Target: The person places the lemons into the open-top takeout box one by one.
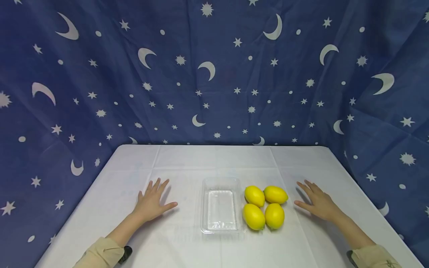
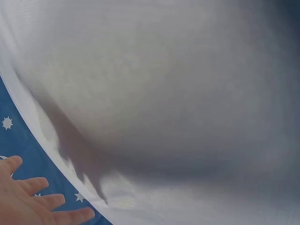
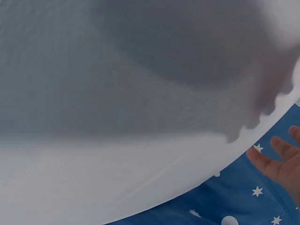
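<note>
Head view: left hand (image 1: 152, 203) and right hand (image 1: 316, 203) flat on white tablecloth (image 1: 214, 160), fingers spread, empty — flanking clear plastic tray (image 1: 221, 223) and four lemons (image 1: 264, 206) just beside it, within easy reach.

Left wrist: straight fingers (image 2: 33, 204), nothing held.

Right wrist: fingers (image 3: 281, 157) likewise — only cloth.

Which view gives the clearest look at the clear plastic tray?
The head view. It shows the whole clear plastic tray lying empty on the white table, with four lemons just to its right. Neither wrist view shows the tray at all, only blurred white cloth and fingertips.
</note>
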A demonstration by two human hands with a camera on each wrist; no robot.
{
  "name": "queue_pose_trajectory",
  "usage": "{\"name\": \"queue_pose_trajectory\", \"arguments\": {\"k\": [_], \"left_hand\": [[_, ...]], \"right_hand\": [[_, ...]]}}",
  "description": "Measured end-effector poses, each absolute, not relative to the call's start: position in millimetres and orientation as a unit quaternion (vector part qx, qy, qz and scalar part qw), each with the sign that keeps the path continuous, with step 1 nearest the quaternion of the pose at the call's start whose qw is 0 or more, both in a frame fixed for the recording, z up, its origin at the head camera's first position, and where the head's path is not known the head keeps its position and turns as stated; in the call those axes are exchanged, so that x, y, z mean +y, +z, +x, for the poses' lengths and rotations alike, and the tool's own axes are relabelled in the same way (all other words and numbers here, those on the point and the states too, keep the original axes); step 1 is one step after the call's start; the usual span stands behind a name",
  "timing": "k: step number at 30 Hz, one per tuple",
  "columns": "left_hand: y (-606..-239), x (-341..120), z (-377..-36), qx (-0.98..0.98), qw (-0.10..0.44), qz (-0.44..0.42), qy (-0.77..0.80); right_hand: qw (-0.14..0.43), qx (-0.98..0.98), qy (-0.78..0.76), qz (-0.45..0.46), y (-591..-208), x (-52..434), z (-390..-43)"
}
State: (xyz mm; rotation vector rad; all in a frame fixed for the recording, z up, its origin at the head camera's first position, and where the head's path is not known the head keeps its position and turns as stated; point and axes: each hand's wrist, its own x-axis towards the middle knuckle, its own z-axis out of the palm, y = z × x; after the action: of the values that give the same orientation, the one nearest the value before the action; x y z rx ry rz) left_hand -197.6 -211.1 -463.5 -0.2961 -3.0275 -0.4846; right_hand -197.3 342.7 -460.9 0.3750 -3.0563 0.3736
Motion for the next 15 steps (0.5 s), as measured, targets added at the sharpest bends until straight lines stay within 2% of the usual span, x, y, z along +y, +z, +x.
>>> {"name": "queue_pose_trajectory", "arguments": {"k": [9,15], "left_hand": [[-463.6,-212.9,-200.6,-0.973,0.081,-0.118,-0.179],[-462.2,-210.7,-199.3,-0.968,0.087,-0.108,-0.208]], "right_hand": [[0.052,-0.978,0.149,0.138,-452.8,337.8,-202.1],[0.055,-0.975,0.175,0.124,-446.1,334.6,-202.2]]}}
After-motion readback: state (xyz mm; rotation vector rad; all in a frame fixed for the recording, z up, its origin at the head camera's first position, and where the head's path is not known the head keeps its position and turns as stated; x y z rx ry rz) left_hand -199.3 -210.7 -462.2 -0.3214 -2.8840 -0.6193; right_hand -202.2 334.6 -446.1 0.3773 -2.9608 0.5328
